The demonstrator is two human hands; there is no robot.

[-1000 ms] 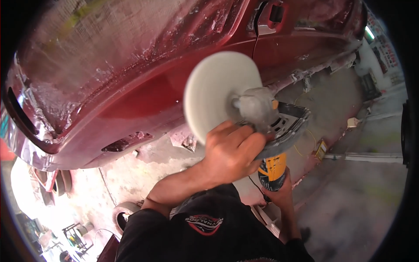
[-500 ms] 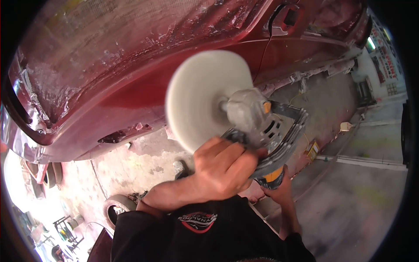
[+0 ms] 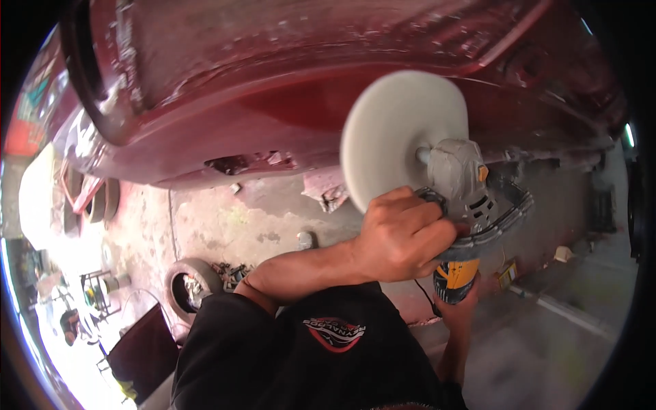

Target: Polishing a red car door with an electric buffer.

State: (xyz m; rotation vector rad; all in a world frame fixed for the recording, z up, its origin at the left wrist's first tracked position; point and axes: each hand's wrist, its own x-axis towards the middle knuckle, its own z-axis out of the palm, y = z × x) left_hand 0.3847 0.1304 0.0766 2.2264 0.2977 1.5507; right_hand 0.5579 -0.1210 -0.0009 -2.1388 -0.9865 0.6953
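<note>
An electric polisher (image 3: 456, 171) with a grey head and yellow-and-black body is in both my hands. My left hand (image 3: 406, 236) is closed round its black loop handle. My right hand (image 3: 459, 311) wraps the rear of the yellow body, its fingers partly hidden. The round off-white polishing pad (image 3: 389, 147) looks smeared, as if spinning. It faces the dark red car's side (image 3: 273, 113); whether it touches the paint I cannot tell. Dried whitish streaks and dust cover the car's upper panel.
A tyre (image 3: 179, 281) with scraps in and beside it lies on the floor at lower left. More tyres (image 3: 102, 198) stand near the car's left end. A reddish scrap (image 3: 324, 188) lies below the car. A yellow box (image 3: 507, 273) sits at right.
The view has turned, and the car's edge now runs more level. The polisher and both hands appear further right in the picture, with the same hold.
</note>
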